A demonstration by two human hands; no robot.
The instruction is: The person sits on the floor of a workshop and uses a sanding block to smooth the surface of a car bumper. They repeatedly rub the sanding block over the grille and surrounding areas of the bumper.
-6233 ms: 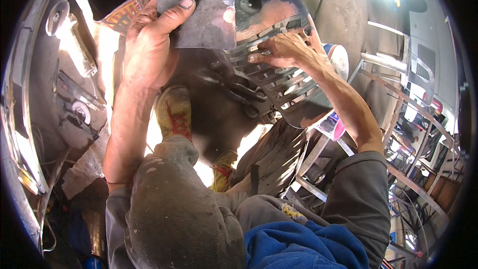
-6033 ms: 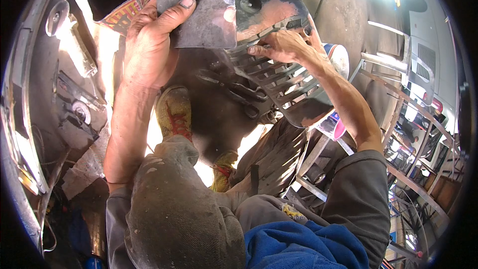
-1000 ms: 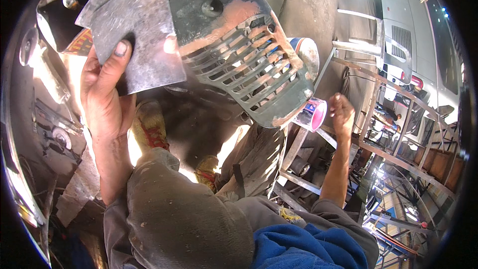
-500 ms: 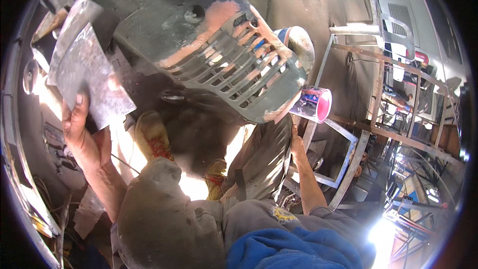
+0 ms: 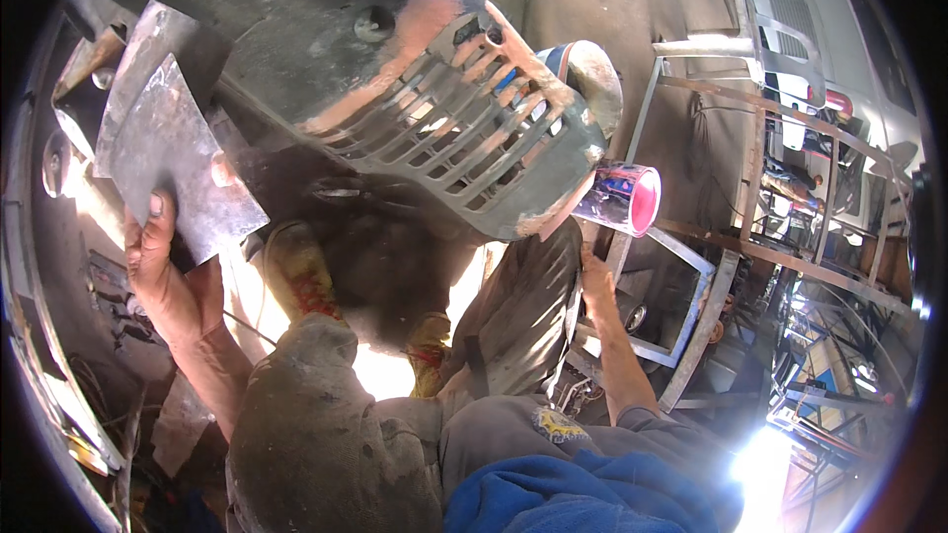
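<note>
My left hand [image 5: 165, 266] is closed on the lower edge of a flat grey metal plate [image 5: 168, 143], thumb on its face. A small pinkish dab [image 5: 223, 170] sticks to that plate. My right hand [image 5: 596, 288] is beside my right knee, below an open can [image 5: 604, 201] with a bright pink inside; its fingers are mostly hidden. Ahead lies a dark grey slotted panel [image 5: 336, 69], with smeared pinkish-tan patches around its slots and along its edge.
A rounded pale can-like object [image 5: 592, 89] stands behind the panel. Metal frames [image 5: 691, 276] fill the right side, with a light-coloured vehicle [image 5: 839, 20] beyond. Scrap metal parts [image 5: 74, 89] crowd the far left. My shoes [image 5: 301, 271] are below the panel.
The view has shifted slightly, so the panel sits a little higher and further left. My left hand still holds the metal plate, and my right hand stays by the knee.
</note>
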